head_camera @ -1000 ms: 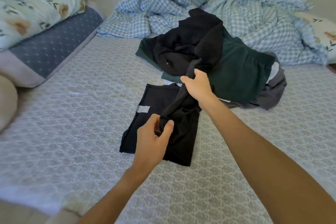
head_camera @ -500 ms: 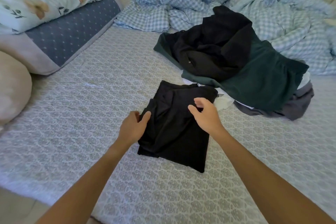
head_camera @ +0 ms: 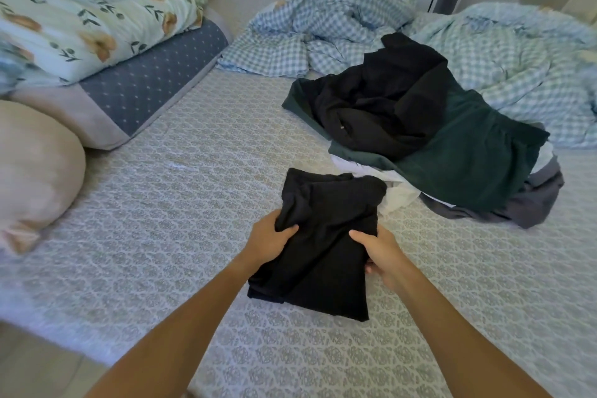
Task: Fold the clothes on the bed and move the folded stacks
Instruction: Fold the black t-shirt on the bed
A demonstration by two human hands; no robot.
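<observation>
Head view looks down on a folded black garment [head_camera: 326,236] lying flat on the patterned grey bed cover [head_camera: 181,203], squarely between the two hands. The left hand [head_camera: 269,237] pinches the garment's left edge, thumb on top and fingers tucked under a small bunched ridge of cloth. The right hand [head_camera: 379,250] clamps the right edge the same way, thumb lying over the fabric, fingers beneath. Both hands sit about halfway down the fold, with its near end reaching back toward the person between the forearms. Just beyond its far right corner lies the unfolded pile of clothes [head_camera: 436,139], black on dark green, with white and grey underneath. Checked bedding [head_camera: 339,29] is heaped behind it.
</observation>
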